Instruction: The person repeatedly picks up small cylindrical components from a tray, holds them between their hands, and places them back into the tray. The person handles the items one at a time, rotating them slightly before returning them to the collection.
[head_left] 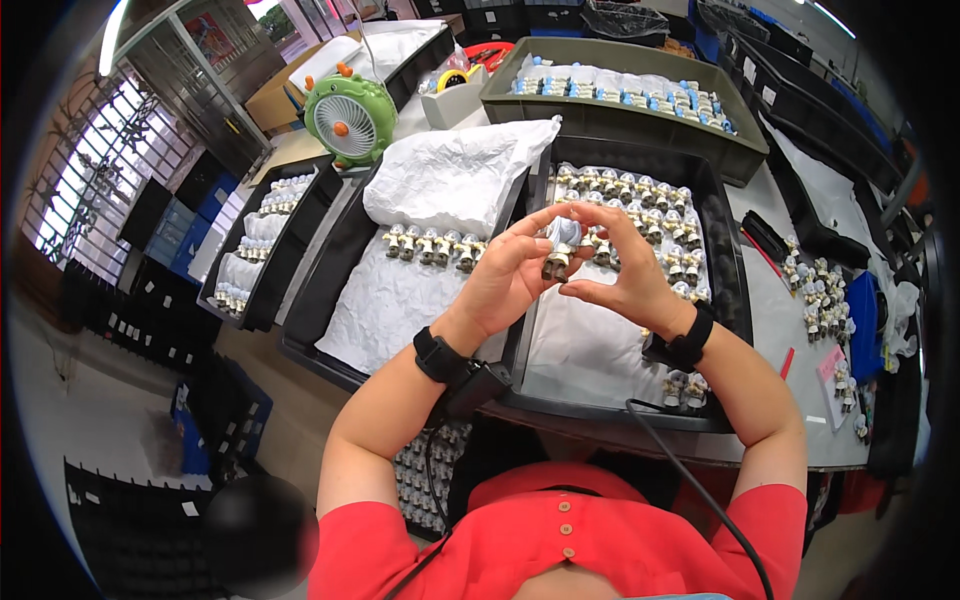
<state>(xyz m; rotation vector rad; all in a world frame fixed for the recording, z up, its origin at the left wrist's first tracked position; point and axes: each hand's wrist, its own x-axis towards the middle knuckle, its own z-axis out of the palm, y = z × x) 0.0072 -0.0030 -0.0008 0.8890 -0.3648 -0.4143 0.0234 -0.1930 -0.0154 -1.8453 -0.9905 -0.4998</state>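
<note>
A small figurine (562, 240) with a pale blue-grey head, whitish body and dark feet is held upright in front of me, over the black tray on the right. My left hand (503, 277) grips it from the side, its thumb across the figurine. Curving around the other side, my right hand (635, 268) has fingertips at the figurine's head and a thumb close to its feet. Beneath the hands, similar figurines (650, 190) stand in rows inside the black tray (737, 290). A short row of figurines (432, 246) lies on white paper in the tray left of it.
An olive bin (500, 95) with blue-and-white figurines sits at the back. A green fan (350, 118) stands at the back left, near a narrow black tray (262, 318) of figurines. Loose figurines (826, 300) lie on the right beside a blue container (864, 320). A black cable (690, 475) hangs across my front.
</note>
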